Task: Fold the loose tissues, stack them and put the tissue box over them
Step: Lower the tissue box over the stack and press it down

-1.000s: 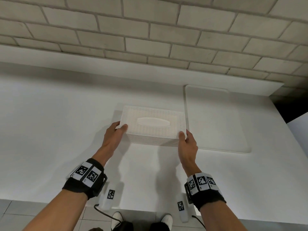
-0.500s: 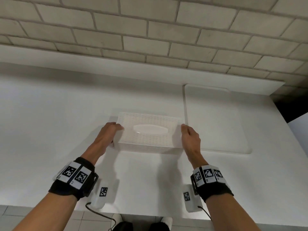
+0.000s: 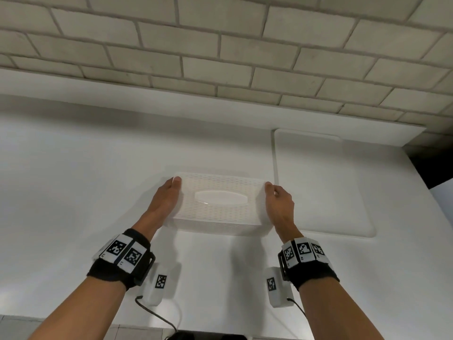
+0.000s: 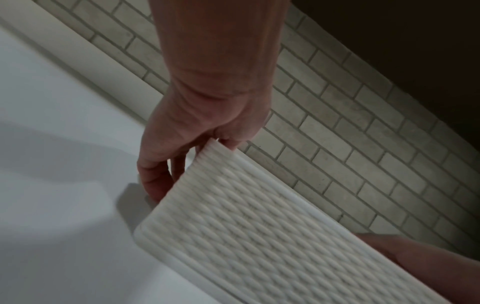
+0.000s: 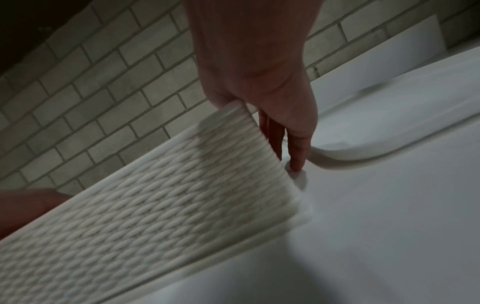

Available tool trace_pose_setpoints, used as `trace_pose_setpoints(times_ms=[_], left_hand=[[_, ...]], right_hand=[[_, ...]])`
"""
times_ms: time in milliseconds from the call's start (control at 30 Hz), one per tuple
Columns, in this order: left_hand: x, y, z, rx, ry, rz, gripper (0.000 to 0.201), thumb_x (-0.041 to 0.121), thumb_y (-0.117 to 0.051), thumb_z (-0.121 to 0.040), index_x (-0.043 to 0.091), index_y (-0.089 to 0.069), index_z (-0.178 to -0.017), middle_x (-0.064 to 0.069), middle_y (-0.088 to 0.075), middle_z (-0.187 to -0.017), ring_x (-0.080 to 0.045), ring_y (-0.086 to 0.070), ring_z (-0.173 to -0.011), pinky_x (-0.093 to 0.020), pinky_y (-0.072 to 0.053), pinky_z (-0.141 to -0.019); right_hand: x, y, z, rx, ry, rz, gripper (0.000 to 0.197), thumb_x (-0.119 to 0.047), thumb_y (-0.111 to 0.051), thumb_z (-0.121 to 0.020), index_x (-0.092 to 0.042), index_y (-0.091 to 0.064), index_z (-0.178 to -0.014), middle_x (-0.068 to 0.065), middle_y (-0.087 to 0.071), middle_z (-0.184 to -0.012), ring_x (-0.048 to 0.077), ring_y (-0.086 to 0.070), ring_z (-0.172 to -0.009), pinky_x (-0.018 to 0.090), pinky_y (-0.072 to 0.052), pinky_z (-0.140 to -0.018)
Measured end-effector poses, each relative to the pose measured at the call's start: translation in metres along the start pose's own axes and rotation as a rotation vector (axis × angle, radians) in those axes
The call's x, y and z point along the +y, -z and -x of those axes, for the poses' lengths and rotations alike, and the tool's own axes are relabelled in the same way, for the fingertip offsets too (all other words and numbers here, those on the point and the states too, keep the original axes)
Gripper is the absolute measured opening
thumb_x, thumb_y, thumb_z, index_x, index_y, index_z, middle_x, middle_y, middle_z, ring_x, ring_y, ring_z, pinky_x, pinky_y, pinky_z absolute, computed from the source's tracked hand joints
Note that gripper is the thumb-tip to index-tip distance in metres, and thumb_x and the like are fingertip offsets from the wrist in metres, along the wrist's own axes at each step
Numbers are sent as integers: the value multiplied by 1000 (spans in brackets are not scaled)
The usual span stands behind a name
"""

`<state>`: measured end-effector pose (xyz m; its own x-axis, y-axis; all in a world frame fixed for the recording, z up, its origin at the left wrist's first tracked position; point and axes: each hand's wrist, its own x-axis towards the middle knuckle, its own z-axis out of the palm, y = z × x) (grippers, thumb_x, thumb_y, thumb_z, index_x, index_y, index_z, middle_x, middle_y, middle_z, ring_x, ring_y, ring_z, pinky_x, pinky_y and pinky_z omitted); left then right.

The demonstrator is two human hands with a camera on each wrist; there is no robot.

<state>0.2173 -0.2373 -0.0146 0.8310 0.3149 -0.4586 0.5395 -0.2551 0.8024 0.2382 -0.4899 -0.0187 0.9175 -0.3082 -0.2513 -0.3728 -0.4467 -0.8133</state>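
Note:
The white woven-pattern tissue box (image 3: 215, 218) lies flat on the white table (image 3: 73, 192), its oval slot facing up. My left hand (image 3: 166, 200) holds the box's left end, thumb on the top edge and fingers down the side. My right hand (image 3: 279, 204) grips the right end the same way. In the left wrist view the fingers (image 4: 155, 181) reach down beside the box (image 4: 259, 226) to the table. In the right wrist view a fingertip (image 5: 296, 164) touches the table beside the box (image 5: 168, 205), where a small white tissue corner (image 5: 298, 181) peeks out. The rest of the tissues are hidden.
A thin white mat (image 3: 318, 187) lies on the table just right of the box. A brick wall (image 3: 220, 45) with a white ledge runs along the back. The table ends at a dark gap (image 3: 431, 168) on the right and at the front edge near me.
The box has come down from a raised, tilted hold to lie flat on the table. Both hands have slid from its near corners farther along its ends.

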Motion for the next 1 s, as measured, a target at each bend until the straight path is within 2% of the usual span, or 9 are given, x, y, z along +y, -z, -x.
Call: trace_pose_setpoints(times_ms=[167, 267, 367, 467, 567, 633, 733, 900, 1000], left_hand=[[-1, -4, -3, 5, -28, 7, 32, 37, -29, -102, 19, -55, -108, -4, -57, -117, -28, -51, -113, -33, -33, -92], [-3, -3, 0, 9, -15, -10, 44, 42, -27, -100, 20, -54, -128, -8, -57, -133, -31, -48, -124, -42, -35, -106], [2, -1, 4, -10, -6, -4, 49, 42, -27, -102, 18, -44, -142, -8, -46, -147, -29, -40, -135, -40, -28, -111], [-1, 6, 9, -32, 20, 70, 52, 43, -32, -102, 16, -38, -146, -4, -39, -152, -25, -36, -140, -37, -25, -113], [-23, 14, 16, -99, 28, 96, 44, 42, -44, -98, 26, -49, -139, -1, -55, -141, -24, -53, -124, -39, -42, -100], [-35, 15, 23, -121, -19, 112, 29, 33, -46, -100, 32, -55, -127, 6, -65, -122, -19, -61, -110, -34, -46, -86], [-36, 12, 30, -112, -66, 136, 29, 28, -46, -101, 32, -56, -128, 17, -65, -108, -15, -61, -105, -32, -45, -84], [-34, 9, 36, -88, -115, 173, 25, 25, -44, -102, 34, -55, -122, 23, -62, -105, -4, -59, -101, -21, -44, -81], [-32, 4, 39, -73, -126, 160, 31, 25, -41, -103, 28, -53, -131, 11, -62, -114, -13, -57, -107, -26, -40, -88]], right_hand=[[8, -6, -7, 26, 28, 25, 44, -43, -38, -99, -9, -64, -111, 1, -61, -96, 32, -56, -109, 47, -42, -102], [9, -7, -5, 5, 21, -2, 46, -45, -38, -99, -9, -64, -112, 1, -60, -97, 32, -56, -109, 49, -42, -102], [14, -4, 7, -6, 7, -140, 40, -43, -43, -98, -15, -68, -112, 2, -65, -107, 27, -58, -109, 47, -45, -101], [36, 1, 34, -48, 24, -258, 20, -31, -51, -97, -28, -70, -94, -6, -71, -101, 18, -63, -100, 40, -49, -93], [48, 6, 56, -78, 45, -283, 21, -31, -52, -98, -36, -72, -92, -17, -73, -94, 1, -64, -95, 22, -49, -85], [52, 5, 59, -82, 43, -300, 23, -37, -51, -98, -31, -71, -107, -16, -72, -103, -3, -63, -101, 24, -49, -94], [54, 1, 61, -80, 23, -297, 34, -43, -49, -98, -22, -70, -115, -9, -72, -108, 5, -64, -105, 30, -49, -98], [50, 4, 60, -69, 54, -222, 30, -34, -44, -101, -26, -69, -87, -12, -71, -85, 0, -63, -82, 24, -52, -80], [47, 7, 58, -95, 70, -206, 34, -29, -43, -102, -21, -66, -78, -11, -64, -69, -4, -55, -62, 13, -45, -62]])
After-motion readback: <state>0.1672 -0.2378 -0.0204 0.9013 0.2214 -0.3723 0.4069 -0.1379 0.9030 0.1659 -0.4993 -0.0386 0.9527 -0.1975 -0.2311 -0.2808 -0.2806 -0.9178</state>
